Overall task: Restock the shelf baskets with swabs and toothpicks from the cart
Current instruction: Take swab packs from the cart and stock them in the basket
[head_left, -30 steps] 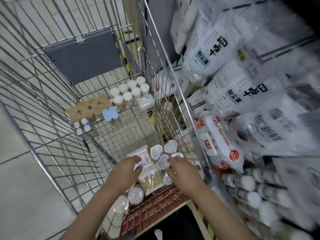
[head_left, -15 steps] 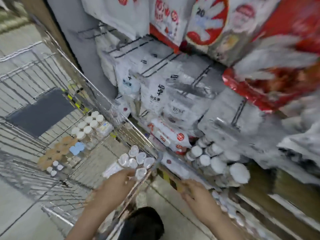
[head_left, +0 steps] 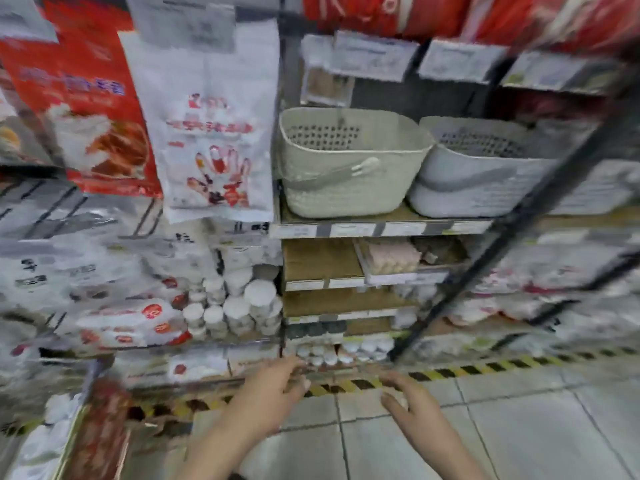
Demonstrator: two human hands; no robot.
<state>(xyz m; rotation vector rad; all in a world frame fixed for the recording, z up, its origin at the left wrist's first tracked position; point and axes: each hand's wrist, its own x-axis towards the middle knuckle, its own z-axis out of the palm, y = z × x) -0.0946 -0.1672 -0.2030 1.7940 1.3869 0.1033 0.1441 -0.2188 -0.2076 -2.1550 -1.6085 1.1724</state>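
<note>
Hovering low over the tiled floor [head_left: 485, 427], your left hand [head_left: 266, 400] and right hand [head_left: 412, 407] show loosely spread fingers; blur hides whether either grip pinches anything. Two shelf baskets, cream [head_left: 349, 174] and grey [head_left: 478, 181], sit far above.

Hanging bags [head_left: 211, 133]: red print, blurred, unreadable.
Shelf price tags [head_left: 349, 230]: blurred, unreadable.
White packs [head_left: 41, 271]: dark characters, too smeared to read.
Readable text: none.
</note>
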